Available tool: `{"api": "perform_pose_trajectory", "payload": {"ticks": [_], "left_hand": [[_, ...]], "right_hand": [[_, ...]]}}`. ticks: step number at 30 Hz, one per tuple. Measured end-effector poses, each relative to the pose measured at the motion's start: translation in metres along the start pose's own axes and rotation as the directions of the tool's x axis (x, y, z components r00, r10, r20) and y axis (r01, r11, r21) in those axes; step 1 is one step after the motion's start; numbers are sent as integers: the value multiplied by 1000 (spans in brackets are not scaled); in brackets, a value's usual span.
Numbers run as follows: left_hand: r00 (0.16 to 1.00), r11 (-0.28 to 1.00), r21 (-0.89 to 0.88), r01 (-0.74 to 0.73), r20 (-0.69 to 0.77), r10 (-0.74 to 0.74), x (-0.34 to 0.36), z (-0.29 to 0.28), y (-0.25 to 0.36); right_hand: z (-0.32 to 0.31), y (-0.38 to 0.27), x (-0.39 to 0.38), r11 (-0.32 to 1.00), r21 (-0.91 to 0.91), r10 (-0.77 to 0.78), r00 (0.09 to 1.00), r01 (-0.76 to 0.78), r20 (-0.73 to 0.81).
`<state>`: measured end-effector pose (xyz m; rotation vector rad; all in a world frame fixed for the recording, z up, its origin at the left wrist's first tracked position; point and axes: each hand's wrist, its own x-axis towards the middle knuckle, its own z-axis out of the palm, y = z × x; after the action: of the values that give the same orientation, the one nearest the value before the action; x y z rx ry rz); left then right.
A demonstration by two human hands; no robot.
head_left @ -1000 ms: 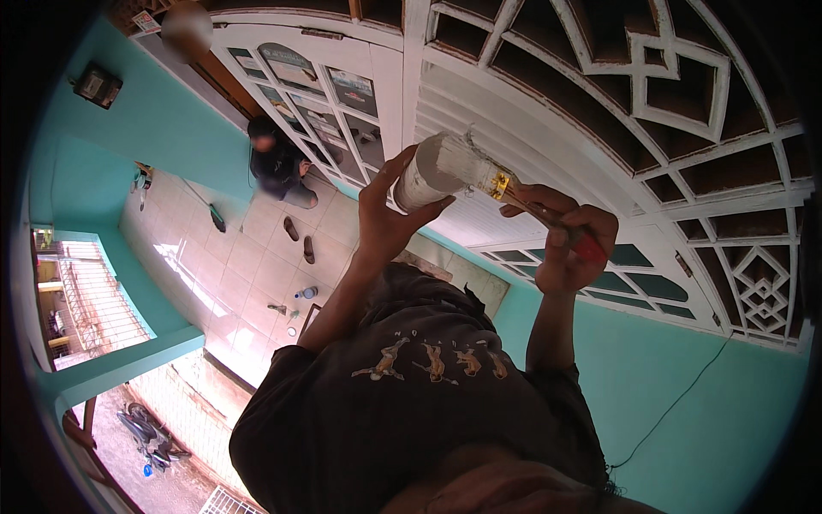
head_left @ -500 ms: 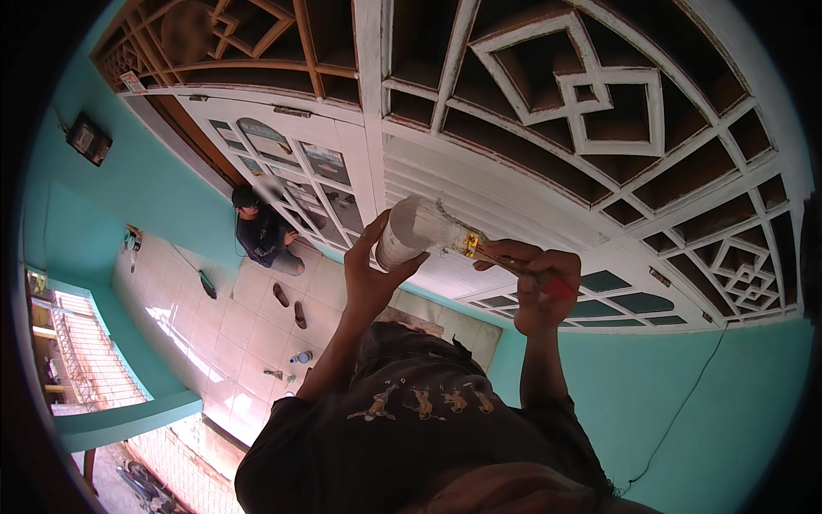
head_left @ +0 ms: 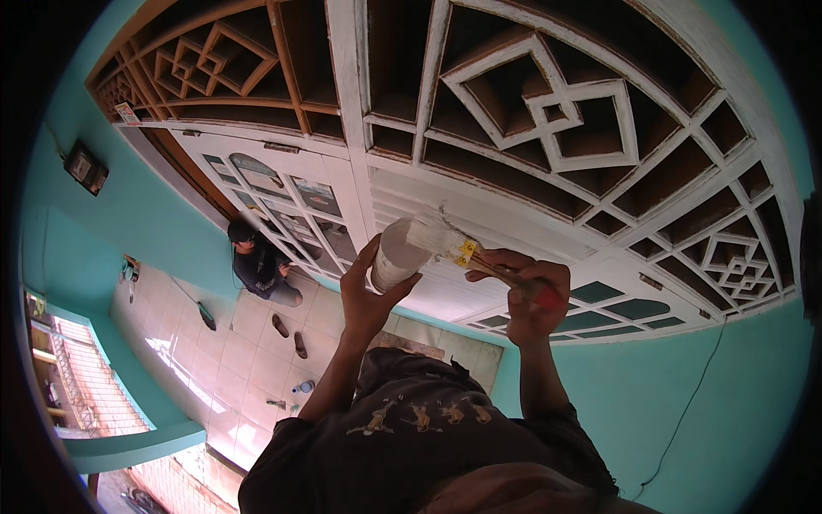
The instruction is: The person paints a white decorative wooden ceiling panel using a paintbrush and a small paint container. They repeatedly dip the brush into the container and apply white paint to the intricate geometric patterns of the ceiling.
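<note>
In my left hand is a white cylindrical container with pale paint in it, held from below and around its side. My right hand grips a paintbrush with a red-tipped handle and yellow band. Its white-coated bristles rest at the container's rim. Beyond both hands stand white louvred and glass-paned doors, with a lattice transom above, part white and part brown wood.
A person in dark clothes crouches by the left doors. Sandals, a bottle and a green broom lie or stand on the tiled floor. Turquoise walls surround the porch; a cable hangs at right.
The view has shifted, showing more of the lattice, while both hands and the container sit lower and further left in the picture. The brush stays at the container's rim.
</note>
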<state>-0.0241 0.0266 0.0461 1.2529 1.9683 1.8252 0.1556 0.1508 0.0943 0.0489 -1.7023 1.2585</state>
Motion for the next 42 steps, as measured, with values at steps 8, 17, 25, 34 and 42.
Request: {"api": "perform_pose_trajectory", "payload": {"ticks": [8, 17, 25, 34, 42], "left_hand": [[1000, 999, -49, 9, 19, -8, 1, 2, 0], [999, 993, -115, 39, -5, -40, 0, 1, 1], [998, 999, -33, -13, -64, 11, 1, -4, -3], [998, 996, -80, -34, -59, 30, -2, -6, 8], [1000, 991, -132, 20, -16, -22, 3, 1, -1]], "right_hand": [[-7, -5, 0, 996, -84, -24, 993, 34, 112], [0, -11, -1, 1000, -26, 14, 991, -10, 134], [7, -5, 8, 997, 32, -68, 982, 74, -176], [1, -15, 16, 997, 14, -79, 990, 82, -115], [9, -15, 25, 995, 102, 6, 974, 18, -227]]}}
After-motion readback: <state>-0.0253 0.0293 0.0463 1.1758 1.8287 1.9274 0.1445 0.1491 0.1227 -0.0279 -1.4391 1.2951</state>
